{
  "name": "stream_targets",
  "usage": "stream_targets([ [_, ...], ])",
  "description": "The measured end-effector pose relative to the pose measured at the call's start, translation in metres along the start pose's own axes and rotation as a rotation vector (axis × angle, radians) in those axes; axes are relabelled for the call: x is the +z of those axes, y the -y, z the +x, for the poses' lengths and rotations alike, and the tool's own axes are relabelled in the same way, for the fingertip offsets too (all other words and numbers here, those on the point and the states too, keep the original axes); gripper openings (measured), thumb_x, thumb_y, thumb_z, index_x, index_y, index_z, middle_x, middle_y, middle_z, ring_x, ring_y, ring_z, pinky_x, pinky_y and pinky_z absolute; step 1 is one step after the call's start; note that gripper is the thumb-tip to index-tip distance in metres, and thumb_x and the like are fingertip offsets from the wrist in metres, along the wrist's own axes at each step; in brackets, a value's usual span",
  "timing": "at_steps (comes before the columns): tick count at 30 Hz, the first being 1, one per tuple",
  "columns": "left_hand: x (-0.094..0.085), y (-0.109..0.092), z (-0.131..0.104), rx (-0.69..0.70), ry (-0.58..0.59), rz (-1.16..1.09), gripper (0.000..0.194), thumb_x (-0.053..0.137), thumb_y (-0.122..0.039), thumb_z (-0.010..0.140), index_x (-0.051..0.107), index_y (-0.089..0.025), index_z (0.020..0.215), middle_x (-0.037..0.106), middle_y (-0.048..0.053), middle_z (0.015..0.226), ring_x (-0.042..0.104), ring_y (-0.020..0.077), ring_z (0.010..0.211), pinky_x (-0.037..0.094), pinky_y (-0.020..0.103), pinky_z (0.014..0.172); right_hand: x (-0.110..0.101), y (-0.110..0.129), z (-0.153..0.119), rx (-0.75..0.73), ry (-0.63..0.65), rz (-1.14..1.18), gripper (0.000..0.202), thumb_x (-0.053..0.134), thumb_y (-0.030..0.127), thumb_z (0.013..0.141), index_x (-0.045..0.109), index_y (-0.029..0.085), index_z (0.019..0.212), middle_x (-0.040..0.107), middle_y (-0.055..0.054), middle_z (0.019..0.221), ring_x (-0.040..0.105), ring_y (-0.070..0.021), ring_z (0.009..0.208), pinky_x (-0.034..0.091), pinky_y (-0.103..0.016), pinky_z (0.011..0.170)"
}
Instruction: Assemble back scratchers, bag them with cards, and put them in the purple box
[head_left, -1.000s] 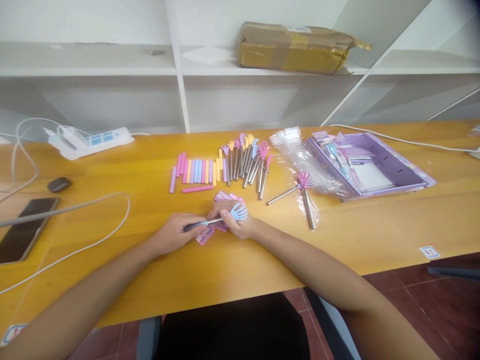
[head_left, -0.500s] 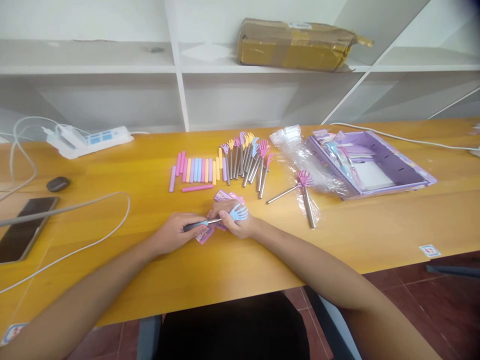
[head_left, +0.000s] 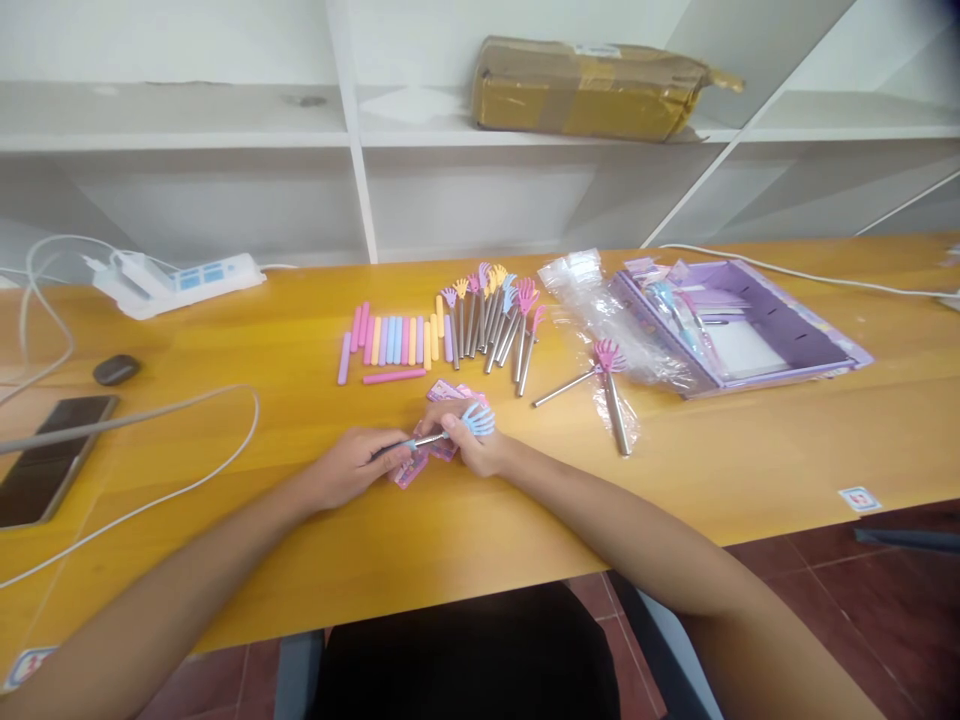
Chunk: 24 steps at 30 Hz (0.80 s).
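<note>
A back scratcher with a light-blue claw head (head_left: pixel 478 420) and a metal rod lies across both hands. My left hand (head_left: pixel 356 467) is closed round its handle end. My right hand (head_left: pixel 474 447) grips it just below the claw, thumb on top; its other fingers are partly hidden. Pink printed cards (head_left: pixel 409 470) lie on the table under and between my hands. Beyond them stand rows of coloured tubes (head_left: pixel 397 340) and a bunch of metal-rod back scratchers (head_left: pixel 491 315) with pink, yellow, purple and blue claws.
To the right are two more scratchers (head_left: pixel 613 400), clear plastic bags (head_left: pixel 600 310) and an open purple box (head_left: pixel 795 310) holding packets. A phone (head_left: pixel 49 460), a black object (head_left: pixel 116 369), cables and a power strip (head_left: pixel 187 285) occupy the left. A taped parcel (head_left: pixel 585 90) rests on the shelf.
The blue claw has turned slightly, and the handle shows a little differently in my left hand. Both hands stay in nearly the same place.
</note>
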<state>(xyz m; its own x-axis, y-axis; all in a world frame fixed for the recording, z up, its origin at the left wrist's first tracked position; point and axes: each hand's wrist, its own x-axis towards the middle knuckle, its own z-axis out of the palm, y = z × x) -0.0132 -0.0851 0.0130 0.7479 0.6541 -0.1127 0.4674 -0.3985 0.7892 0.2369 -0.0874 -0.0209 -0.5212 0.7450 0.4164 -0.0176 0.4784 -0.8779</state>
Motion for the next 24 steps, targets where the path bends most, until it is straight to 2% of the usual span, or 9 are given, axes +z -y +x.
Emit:
stream_targets([
  [5, 0.001, 0.001, 0.0, -0.02, 0.002, 0.013, 0.048, 0.039, -0.055, 0.112, 0.057, -0.019, 0.085, 0.061, -0.002, 0.079, 0.055, 0.0149, 0.072, 0.039, 0.027, 0.071, 0.002, -0.002, 0.0, 0.041, -0.086, 0.078, 0.063, 0.031, 0.062, 0.113, 0.066, 0.015, 0.089, 0.06, -0.002, 0.071, 0.053, -0.0125, 0.058, 0.042, -0.026, 0.056],
  [9, 0.002, 0.003, 0.001, -0.005, 0.017, 0.021, 0.046, 0.038, -0.056, 0.112, 0.056, -0.02, 0.09, 0.06, -0.002, 0.083, 0.052, 0.0147, 0.072, 0.038, 0.028, 0.071, -0.003, 0.0, 0.007, -0.023, -0.154, 0.007, 0.062, 0.036, 0.058, 0.113, 0.069, 0.015, 0.084, 0.068, -0.006, 0.077, 0.059, -0.0142, 0.068, 0.048, -0.029, 0.068],
  [13, 0.001, 0.003, 0.0, -0.024, 0.005, -0.004, 0.05, 0.033, -0.06, 0.112, 0.051, -0.021, 0.087, 0.057, -0.002, 0.082, 0.05, 0.0152, 0.071, 0.038, 0.028, 0.07, -0.02, -0.001, 0.017, 0.103, -0.272, 0.079, 0.063, 0.044, 0.066, 0.106, 0.069, 0.015, 0.079, 0.064, -0.005, 0.07, 0.055, -0.0141, 0.06, 0.043, -0.027, 0.056],
  [17, 0.001, 0.001, -0.001, -0.027, 0.014, 0.005, 0.051, 0.028, -0.06, 0.112, 0.048, -0.022, 0.085, 0.056, -0.001, 0.081, 0.05, 0.0166, 0.072, 0.04, 0.029, 0.071, -0.066, 0.003, 0.018, 0.123, -0.412, 0.076, 0.061, 0.046, 0.068, 0.102, 0.066, 0.017, 0.075, 0.06, -0.005, 0.065, 0.051, -0.0149, 0.055, 0.04, -0.027, 0.048],
  [21, 0.0, -0.004, -0.002, -0.009, 0.041, 0.033, 0.052, 0.025, -0.06, 0.113, 0.05, -0.022, 0.086, 0.055, 0.0, 0.079, 0.051, 0.018, 0.072, 0.041, 0.03, 0.072, -0.137, 0.017, 0.0, 0.123, -0.511, -0.034, 0.061, 0.048, 0.069, 0.1, 0.059, 0.019, 0.067, 0.056, -0.005, 0.06, 0.049, -0.0144, 0.051, 0.042, -0.03, 0.052],
  [24, -0.002, -0.009, -0.003, 0.002, 0.073, 0.004, 0.056, 0.025, -0.061, 0.112, 0.056, -0.021, 0.089, 0.058, 0.0, 0.079, 0.053, 0.0183, 0.072, 0.042, 0.029, 0.071, -0.193, 0.034, -0.015, 0.175, -0.687, -0.058, 0.065, 0.043, 0.068, 0.1, 0.061, 0.018, 0.063, 0.05, -0.005, 0.055, 0.047, -0.014, 0.049, 0.037, -0.032, 0.053],
])
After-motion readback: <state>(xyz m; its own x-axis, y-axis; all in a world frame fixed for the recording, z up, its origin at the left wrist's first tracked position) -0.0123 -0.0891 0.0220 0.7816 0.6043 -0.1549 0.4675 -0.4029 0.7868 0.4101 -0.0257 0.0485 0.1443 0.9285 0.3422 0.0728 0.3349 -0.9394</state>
